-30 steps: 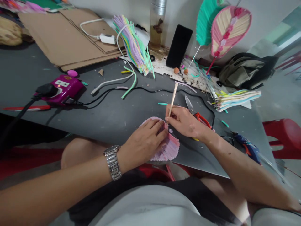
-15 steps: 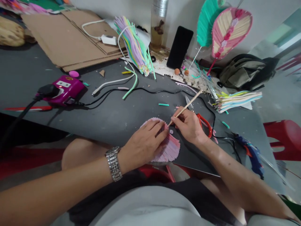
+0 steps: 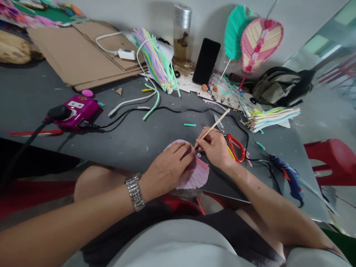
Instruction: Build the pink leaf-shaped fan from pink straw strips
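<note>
My right hand (image 3: 214,149) pinches a thin wooden stick (image 3: 214,125), whose lower tip reaches the upper edge of a pink fan-shaped piece of layered strips (image 3: 198,174). My left hand (image 3: 167,170) lies on that piece and holds it against the grey tabletop (image 3: 139,139), covering its upper left part. A silver link watch circles my left wrist. Just right of my right hand are red-handled scissors (image 3: 236,148), their blade pointing up and left.
A blue glue gun (image 3: 289,178) lies at the table's right. Further back are a black cable, a magenta socket device (image 3: 76,111), flattened cardboard (image 3: 75,55), bundles of pastel strips (image 3: 155,61), a standing phone (image 3: 206,61), and a pink leaf-shaped craft (image 3: 261,42).
The wooden stick has tilted from nearly upright to leaning right, and my right hand has shifted back from the scissors. The whole view has also swung slightly.
</note>
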A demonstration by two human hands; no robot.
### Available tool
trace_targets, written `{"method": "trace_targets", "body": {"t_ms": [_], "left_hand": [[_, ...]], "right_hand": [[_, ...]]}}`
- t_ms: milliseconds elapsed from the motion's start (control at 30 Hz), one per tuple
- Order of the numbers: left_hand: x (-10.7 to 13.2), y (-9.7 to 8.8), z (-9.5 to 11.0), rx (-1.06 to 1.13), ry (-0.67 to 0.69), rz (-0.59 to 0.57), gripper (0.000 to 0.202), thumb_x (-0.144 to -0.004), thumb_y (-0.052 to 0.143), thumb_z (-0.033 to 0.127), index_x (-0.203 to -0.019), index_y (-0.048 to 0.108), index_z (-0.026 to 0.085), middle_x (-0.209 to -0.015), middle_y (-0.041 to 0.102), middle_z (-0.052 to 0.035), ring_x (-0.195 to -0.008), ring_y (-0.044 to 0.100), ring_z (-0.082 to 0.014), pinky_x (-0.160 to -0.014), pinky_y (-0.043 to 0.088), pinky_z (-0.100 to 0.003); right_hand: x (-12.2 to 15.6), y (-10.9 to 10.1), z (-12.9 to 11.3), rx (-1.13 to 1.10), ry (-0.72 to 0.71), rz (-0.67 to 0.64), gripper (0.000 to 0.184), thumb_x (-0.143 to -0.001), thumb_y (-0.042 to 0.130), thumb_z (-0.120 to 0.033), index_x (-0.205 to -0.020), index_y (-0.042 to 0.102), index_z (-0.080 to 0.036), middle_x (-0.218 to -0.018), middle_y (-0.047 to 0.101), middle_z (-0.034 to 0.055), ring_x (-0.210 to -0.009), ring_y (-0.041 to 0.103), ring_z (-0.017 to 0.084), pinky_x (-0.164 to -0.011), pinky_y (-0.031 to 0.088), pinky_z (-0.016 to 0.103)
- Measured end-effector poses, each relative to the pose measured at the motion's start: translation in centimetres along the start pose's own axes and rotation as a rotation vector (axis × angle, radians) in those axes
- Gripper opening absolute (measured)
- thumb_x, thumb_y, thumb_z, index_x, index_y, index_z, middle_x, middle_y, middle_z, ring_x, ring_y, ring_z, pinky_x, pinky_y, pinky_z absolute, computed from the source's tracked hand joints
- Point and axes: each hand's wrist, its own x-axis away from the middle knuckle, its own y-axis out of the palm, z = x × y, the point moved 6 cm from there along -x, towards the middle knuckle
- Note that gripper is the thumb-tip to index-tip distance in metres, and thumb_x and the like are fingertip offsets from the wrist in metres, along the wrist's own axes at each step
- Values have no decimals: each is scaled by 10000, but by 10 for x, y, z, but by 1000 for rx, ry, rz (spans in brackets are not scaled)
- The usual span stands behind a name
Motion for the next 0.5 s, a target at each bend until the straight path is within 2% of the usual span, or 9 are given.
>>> {"method": "trace_targets", "body": {"t_ms": [167,333,400,500], "left_hand": [[-1,-6,-6,108,-44,54,309,-979,602,239,-1276,614,155,-1312,648,-157,-1288,568,-297,-1112,511,-522],[-12,-15,-42,186,-226,108,246,-977,581,302,-1179,661,185,-1216,703,-115,-1142,624,-279,-1004,532,-477],[-19,-13,-54,147,-270,42,268,-946,627,323,-1167,677,181,-1203,707,-119,-1143,621,-297,-1001,518,-479],[-30,-9,-59,50,-295,-95,373,-895,711,385,-1201,693,173,-1209,689,-145,-1147,613,-326,-993,505,-487]], "right_hand": [[-9,-8,-3,24,61,-78,135,-877,625,-203,-765,551,-216,-665,667,-14,-564,624,125,-552,516,244],[-23,-26,-4,103,267,-100,206,-880,665,-171,-726,533,-204,-571,678,5,-452,599,113,-390,446,192],[-29,-30,-6,124,295,-77,230,-894,647,-146,-713,517,-205,-541,674,11,-433,603,121,-376,447,196],[-34,-29,-8,162,308,-72,261,-914,603,-114,-686,512,-202,-556,694,30,-431,608,130,-396,473,221]]}}
